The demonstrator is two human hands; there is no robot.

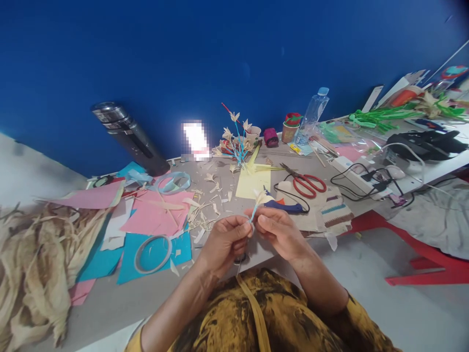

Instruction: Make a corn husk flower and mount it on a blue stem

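Near the table's front edge I hold a small handmade flower (pixel 260 198) with pale husk-like petals and a light blue wrapped stem. My left hand (pixel 230 238) pinches the lower stem between thumb and fingertips. Closed on the stem from the other side is my right hand (pixel 280 231), its fingers curled. A thin wire-like end shows below the left hand. Just beyond the right hand lies a blue glue gun (pixel 289 207), partly hidden. Similar flowers on blue stems (pixel 240 139) stand in a bunch at the back.
Red-handled scissors (pixel 309 185) lie right of a yellow sheet (pixel 249 183). A tape roll (pixel 138 259), pink paper (pixel 156 210) and dried husks (pixel 32 274) are at left. A dark flask (pixel 134 139), a plastic bottle (pixel 312 115) and a power strip (pixel 355 175) stand around.
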